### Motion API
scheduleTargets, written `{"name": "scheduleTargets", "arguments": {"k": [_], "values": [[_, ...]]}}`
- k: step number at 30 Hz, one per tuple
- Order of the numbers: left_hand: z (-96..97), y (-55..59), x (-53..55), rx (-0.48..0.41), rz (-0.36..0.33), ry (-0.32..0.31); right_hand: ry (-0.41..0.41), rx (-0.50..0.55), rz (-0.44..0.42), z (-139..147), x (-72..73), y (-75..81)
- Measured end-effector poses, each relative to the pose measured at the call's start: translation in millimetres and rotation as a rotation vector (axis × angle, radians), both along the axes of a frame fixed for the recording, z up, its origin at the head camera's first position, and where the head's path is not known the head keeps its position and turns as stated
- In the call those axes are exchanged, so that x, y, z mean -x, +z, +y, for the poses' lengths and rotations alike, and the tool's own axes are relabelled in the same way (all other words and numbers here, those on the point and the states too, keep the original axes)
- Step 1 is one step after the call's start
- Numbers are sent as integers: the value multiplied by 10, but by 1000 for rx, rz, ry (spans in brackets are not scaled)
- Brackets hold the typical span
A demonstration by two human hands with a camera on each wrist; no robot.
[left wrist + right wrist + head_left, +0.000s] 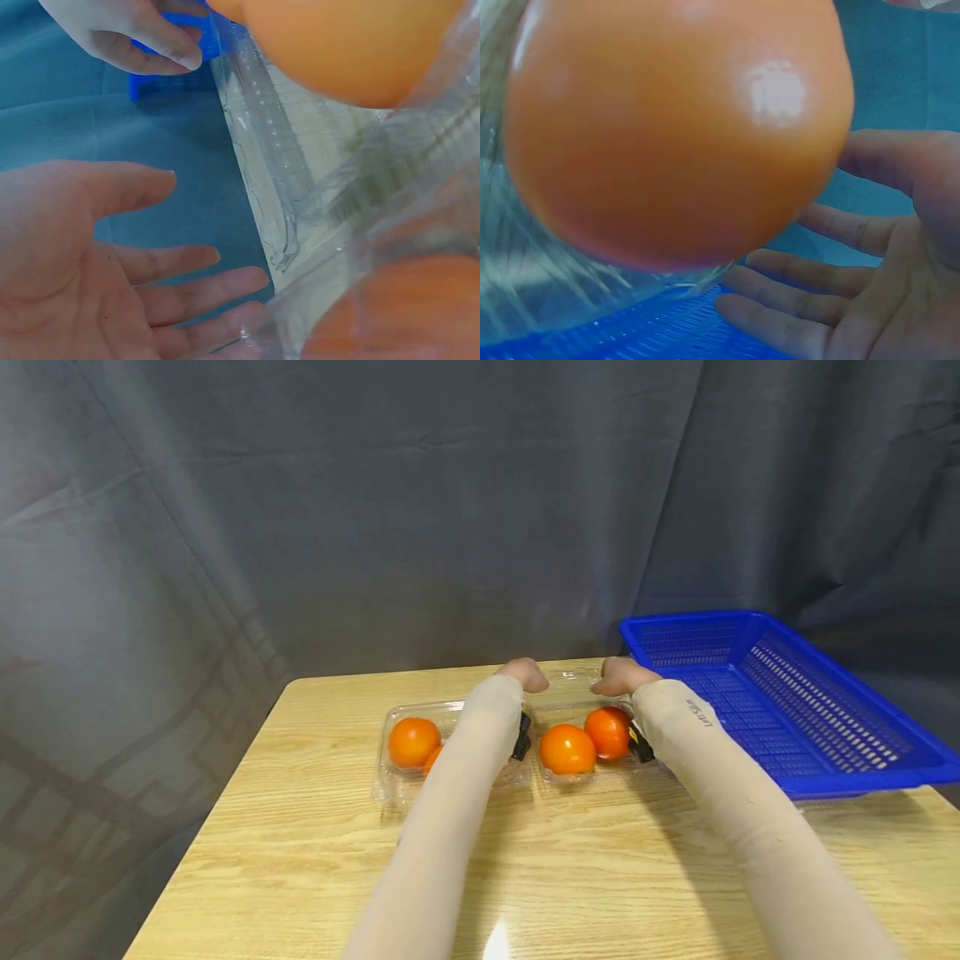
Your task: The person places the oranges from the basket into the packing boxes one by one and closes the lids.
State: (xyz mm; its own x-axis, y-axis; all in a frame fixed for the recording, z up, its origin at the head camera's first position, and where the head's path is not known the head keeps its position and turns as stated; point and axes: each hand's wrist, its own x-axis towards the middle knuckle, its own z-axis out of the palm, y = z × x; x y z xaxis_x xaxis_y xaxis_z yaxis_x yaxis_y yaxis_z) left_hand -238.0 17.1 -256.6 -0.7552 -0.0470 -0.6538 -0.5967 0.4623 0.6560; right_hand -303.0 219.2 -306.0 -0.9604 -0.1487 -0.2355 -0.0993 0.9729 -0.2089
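Note:
Two clear plastic clamshell boxes stand side by side at the far side of the table. The left box holds round orange fruits, partly hidden by my left forearm. In the right box lie two more fruits, one orange and one redder. My left hand, its fingers straight, is by the left rear of the right box, fingertips close to clear plastic in the left wrist view. My right hand is at the right rear, fingers extended beside a fruit in the right wrist view. Neither hand grips anything.
A blue plastic basket stands at the right of the wooden table, near the right box. A dark grey curtain hangs behind the table's far edge.

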Motion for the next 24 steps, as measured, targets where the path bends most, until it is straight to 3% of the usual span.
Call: {"name": "scheduleTargets", "arguments": {"k": [1,2,7,14,19,24], "values": [[-21,6,-48,-60,-51,127,-1,3,-1,-4,1,-6],[-33,15,-73,-70,-56,137,-2,7,-3,-9,1,-11],[-51,43,-96,-43,-78,127,-6,18,-22,-23,15,-32],[-28,-1,-77,-28,-83,127,3,-23,-42,-42,30,-47],[-15,-32,-55,-19,-56,98,-12,20,-74,-41,30,-59],[-24,-46,-55,-9,-73,128,-24,64,-95,-28,10,-70]]}}
